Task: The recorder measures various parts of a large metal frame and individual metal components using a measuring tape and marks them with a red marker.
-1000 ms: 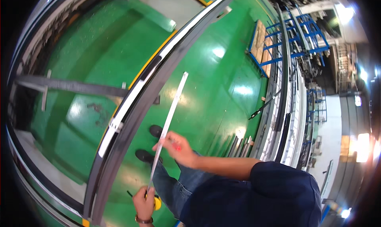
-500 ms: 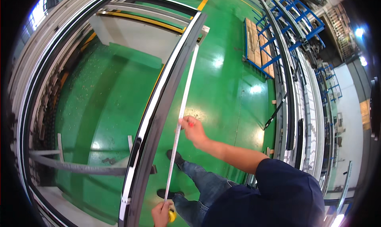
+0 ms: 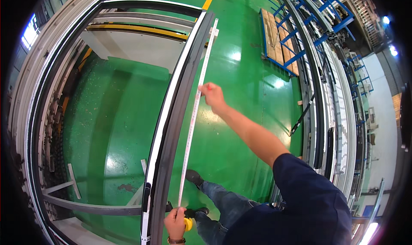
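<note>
A long white tape measure blade point(image 3: 194, 116) is stretched out alongside the dark grey, white-edged metal frame point(image 3: 179, 88). Low in the view, my left hand point(image 3: 175, 224) is closed on the yellow tape measure case point(image 3: 188, 224), where the blade comes out. Farther along, the fingers of my right hand point(image 3: 213, 96) pinch the blade. A small red spot shows at those fingers, too small to name. The blade's far end lies beside the frame's far corner, next to a small pale block.
Below the frame are grey support bars point(image 3: 103, 208) and a white panel point(image 3: 137, 48). On the right, a blue rack point(image 3: 296, 35) and a wooden-topped pallet point(image 3: 274, 35) stand on the green floor point(image 3: 240, 90), near long metal profiles point(image 3: 330, 116). My feet are beside the frame.
My right hand has slid farther up along the blade, away from me. The blade's far end now reaches past the frame's far corner. My left hand keeps its grip on the case.
</note>
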Motion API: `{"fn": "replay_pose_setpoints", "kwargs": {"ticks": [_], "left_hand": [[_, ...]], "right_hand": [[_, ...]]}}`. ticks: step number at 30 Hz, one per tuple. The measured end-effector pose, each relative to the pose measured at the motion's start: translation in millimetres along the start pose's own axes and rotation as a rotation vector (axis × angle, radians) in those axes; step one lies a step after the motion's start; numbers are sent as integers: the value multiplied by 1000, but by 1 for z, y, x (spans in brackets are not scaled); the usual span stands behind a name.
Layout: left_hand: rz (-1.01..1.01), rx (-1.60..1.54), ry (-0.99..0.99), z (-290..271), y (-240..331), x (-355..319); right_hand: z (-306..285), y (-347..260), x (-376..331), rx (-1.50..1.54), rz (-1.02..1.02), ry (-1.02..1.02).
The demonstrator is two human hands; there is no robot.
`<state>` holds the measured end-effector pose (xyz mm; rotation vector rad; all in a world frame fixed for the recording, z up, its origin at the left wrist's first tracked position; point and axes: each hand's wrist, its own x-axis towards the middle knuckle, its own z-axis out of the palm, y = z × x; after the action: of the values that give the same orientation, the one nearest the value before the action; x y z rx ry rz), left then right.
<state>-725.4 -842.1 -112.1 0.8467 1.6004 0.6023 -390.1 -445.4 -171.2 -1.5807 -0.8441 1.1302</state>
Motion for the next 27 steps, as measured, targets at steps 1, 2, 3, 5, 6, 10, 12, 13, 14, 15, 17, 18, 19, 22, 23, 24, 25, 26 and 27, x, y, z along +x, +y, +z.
{"fn": "replay_pose_setpoints", "kwargs": {"ticks": [1,2,3,5,6,10,12,13,14,15,17,18,19,22,23,24,25,26,27], "left_hand": [[-5,3,8,-6,-4,1],[-16,0,13,-7,-3,3],[-27,-1,27,-10,2,4],[-30,-7,40,-11,6,11],[-35,-10,44,-10,10,15],[14,2,59,-1,30,30],[22,3,64,3,35,36],[31,-9,60,5,38,38],[40,-22,57,7,41,41],[36,-24,59,9,43,43],[21,-17,35,10,48,48],[17,-18,37,10,50,49],[17,-19,46,9,52,50],[28,-17,55,10,57,56],[39,-13,54,10,58,58],[37,-15,55,10,59,60],[43,-5,57,9,61,60],[48,4,59,8,61,61],[43,2,61,7,58,60]], "right_hand": [[2,1,24,-32,-11,8],[5,-2,40,-36,-2,-1],[8,-8,51,-31,7,6],[12,-18,73,-26,14,10],[14,-20,83,-17,4,6],[20,-28,112,-21,21,-6],[21,-31,123,-49,22,-6],[21,-31,127,-72,20,3],[22,-31,132,-75,23,-4],[22,-32,137,-103,26,18],[21,-32,144,-148,25,38],[22,-31,145,-150,29,34],[22,-30,146,-142,35,30],[17,-30,151,-151,34,39],[15,-32,153,-166,26,53],[14,-32,153,-168,27,51],[13,-33,152,-166,40,46],[12,-33,152,-165,53,41],[13,-32,150,-168,57,38]]}}
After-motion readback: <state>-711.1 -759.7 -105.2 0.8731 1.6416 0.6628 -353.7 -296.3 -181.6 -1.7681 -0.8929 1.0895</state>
